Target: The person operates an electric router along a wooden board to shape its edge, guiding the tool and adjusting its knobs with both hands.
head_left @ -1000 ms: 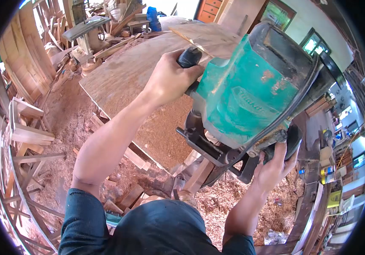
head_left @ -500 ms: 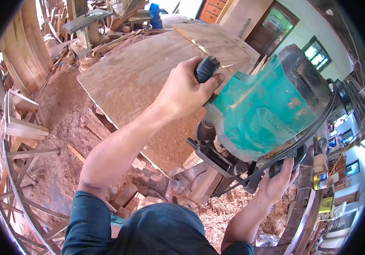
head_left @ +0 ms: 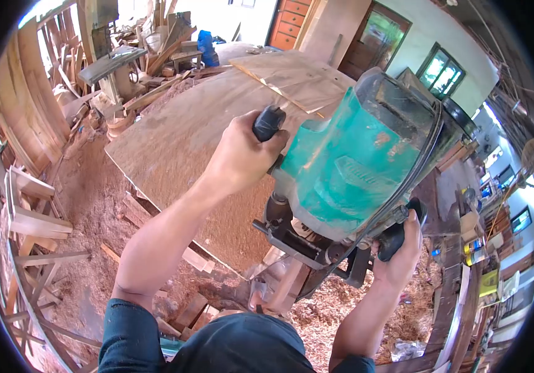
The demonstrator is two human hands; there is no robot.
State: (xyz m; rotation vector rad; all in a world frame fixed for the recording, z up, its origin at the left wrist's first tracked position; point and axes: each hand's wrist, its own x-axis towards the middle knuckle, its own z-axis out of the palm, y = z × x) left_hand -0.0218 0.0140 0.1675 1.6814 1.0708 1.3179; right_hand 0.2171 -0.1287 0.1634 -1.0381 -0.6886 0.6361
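A large teal plunge router (head_left: 348,168) with a black top and a dark base hangs in front of me, held between both hands. My left hand (head_left: 242,149) is wrapped round its black left handle (head_left: 269,123). On the other side, my right hand (head_left: 403,255) grips the right handle (head_left: 391,241), the fingers partly hidden. A black power cable (head_left: 425,152) runs down along the router's side. Below the base lies a wooden piece (head_left: 288,285); whether the router touches it I cannot tell. The bit is hidden.
A wide dusty wooden sheet (head_left: 173,137) lies beyond my left arm. Wood shavings (head_left: 341,311) cover the floor. Curved wooden frames (head_left: 37,298) stand at the left, scrap timber lies at the back, and a cluttered bench (head_left: 466,311) runs along the right.
The router and both hands have shifted left in view, and the router looks more upright. The background has moved slightly left too. Both hands keep their hold.
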